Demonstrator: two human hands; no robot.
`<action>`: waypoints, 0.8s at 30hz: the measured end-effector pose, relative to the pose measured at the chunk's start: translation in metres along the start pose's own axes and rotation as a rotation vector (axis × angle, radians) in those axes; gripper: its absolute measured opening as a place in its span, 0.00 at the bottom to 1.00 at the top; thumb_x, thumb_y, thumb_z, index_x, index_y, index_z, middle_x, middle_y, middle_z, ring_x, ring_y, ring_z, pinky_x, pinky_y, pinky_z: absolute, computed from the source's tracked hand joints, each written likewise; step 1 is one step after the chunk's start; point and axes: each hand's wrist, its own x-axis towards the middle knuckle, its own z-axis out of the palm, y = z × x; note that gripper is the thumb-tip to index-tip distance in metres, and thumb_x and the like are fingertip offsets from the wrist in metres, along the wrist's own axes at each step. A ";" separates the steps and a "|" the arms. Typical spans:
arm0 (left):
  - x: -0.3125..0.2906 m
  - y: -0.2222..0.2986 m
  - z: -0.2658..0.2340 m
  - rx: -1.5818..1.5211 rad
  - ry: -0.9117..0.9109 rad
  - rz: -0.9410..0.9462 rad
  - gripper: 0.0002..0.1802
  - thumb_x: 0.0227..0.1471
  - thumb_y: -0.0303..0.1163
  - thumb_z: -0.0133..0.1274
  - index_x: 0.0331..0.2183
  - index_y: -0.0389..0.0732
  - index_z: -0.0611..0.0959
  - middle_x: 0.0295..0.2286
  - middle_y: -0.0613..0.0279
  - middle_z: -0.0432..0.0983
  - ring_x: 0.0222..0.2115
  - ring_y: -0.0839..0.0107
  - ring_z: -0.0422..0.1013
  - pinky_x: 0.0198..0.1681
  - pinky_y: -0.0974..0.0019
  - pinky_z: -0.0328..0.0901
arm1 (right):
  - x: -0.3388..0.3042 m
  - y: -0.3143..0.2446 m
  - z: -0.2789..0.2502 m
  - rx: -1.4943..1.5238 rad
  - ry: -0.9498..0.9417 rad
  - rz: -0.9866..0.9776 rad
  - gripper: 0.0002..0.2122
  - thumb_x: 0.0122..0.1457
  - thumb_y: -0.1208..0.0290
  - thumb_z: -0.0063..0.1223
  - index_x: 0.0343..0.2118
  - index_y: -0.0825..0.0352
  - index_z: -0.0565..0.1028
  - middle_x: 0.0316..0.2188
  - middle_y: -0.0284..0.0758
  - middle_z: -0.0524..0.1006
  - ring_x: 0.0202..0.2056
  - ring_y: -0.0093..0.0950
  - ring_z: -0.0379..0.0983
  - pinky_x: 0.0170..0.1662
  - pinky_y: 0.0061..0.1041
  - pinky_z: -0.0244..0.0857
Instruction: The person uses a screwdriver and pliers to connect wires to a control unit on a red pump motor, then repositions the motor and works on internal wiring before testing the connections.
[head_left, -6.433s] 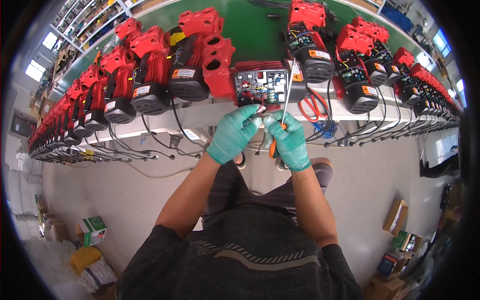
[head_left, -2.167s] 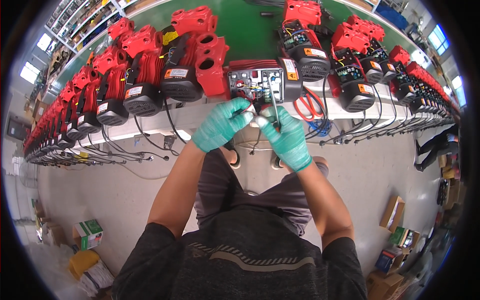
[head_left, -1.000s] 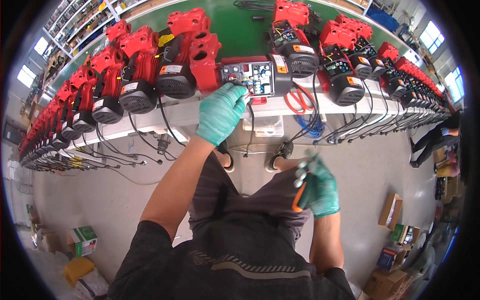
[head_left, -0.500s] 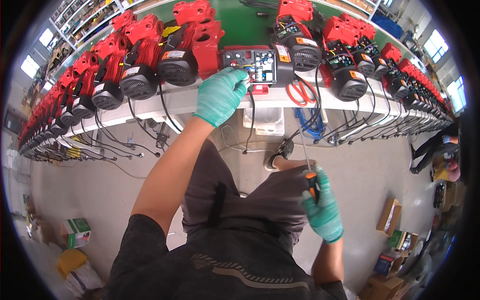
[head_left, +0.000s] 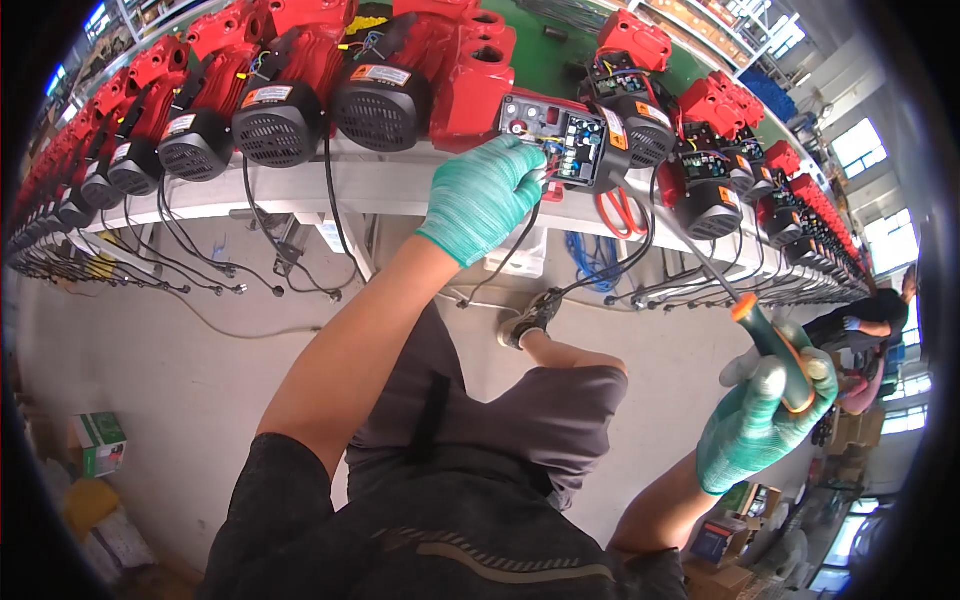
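My left hand, in a green knitted glove, rests at the near left side of an opened black terminal box. Its fingers are pinched together beside thin coloured wires; the fingertips partly hide what lies between them. The box belongs to a red machine with a black motor end, and a circuit board shows inside. Away to the lower right, my right hand, gloved alike, is wrapped round a screwdriver with a dark green and orange handle. Its long shaft points up and left toward the bench, well apart from the box.
Several similar red machines with black fan covers line the bench edge on both sides. Power cords hang below. Red-handled pliers or scissors lie by the box. A blue cable coil hangs underneath. Another person is at far right.
My right hand has swung out to the right and up with the screwdriver, turning its shaft toward upper left. The view has shifted; my left hand stays at the terminal box.
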 end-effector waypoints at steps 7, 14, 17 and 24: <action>0.000 -0.002 0.004 -0.040 0.023 0.009 0.08 0.53 0.32 0.60 0.38 0.44 0.85 0.34 0.61 0.80 0.29 0.62 0.77 0.34 0.60 0.72 | -0.001 0.025 0.057 -0.032 0.011 -0.014 0.19 0.61 0.73 0.63 0.49 0.65 0.63 0.43 0.47 0.75 0.35 0.38 0.82 0.33 0.29 0.83; -0.003 -0.003 0.005 -0.060 0.074 0.035 0.10 0.52 0.31 0.61 0.38 0.44 0.85 0.34 0.61 0.80 0.29 0.62 0.78 0.34 0.61 0.73 | -0.011 0.037 0.065 -0.083 -0.018 -0.006 0.20 0.63 0.73 0.61 0.51 0.64 0.60 0.45 0.48 0.74 0.39 0.38 0.81 0.39 0.31 0.84; -0.003 -0.003 0.004 -0.039 0.080 0.049 0.11 0.51 0.31 0.62 0.39 0.43 0.85 0.35 0.60 0.81 0.30 0.62 0.78 0.35 0.62 0.74 | -0.012 0.039 0.066 -0.083 -0.015 0.000 0.20 0.63 0.73 0.61 0.50 0.64 0.60 0.46 0.49 0.73 0.39 0.38 0.81 0.39 0.31 0.84; -0.002 -0.002 0.003 -0.047 0.053 0.032 0.12 0.51 0.30 0.62 0.41 0.42 0.85 0.35 0.60 0.81 0.29 0.63 0.79 0.35 0.64 0.74 | -0.016 0.041 0.070 -0.130 -0.030 -0.022 0.19 0.63 0.73 0.61 0.50 0.64 0.61 0.46 0.48 0.73 0.38 0.38 0.82 0.39 0.31 0.83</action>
